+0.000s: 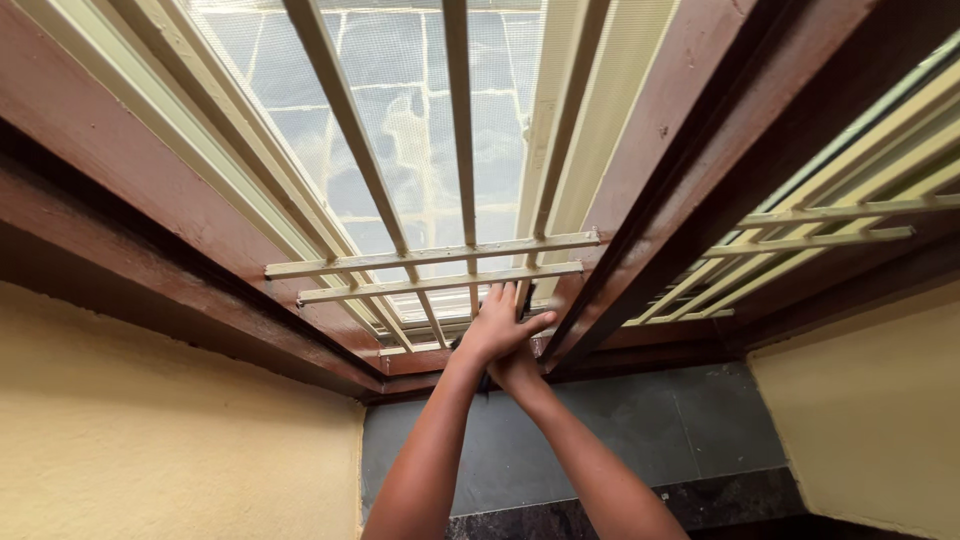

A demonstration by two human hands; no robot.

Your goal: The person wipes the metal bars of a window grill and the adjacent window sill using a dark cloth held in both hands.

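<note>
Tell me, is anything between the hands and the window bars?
Nothing visible. The left hand already lies on the cream bars at the bottom of the window grille, fingers reaching between them. The right hand sits just beneath it, partly hidden, so what it touches cannot be told.

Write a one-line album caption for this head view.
Both hands, left over right, reach to the foot of a cream window grille in a brown frame.

Right hand (517,372) mostly behind left hand (497,325)
</note>
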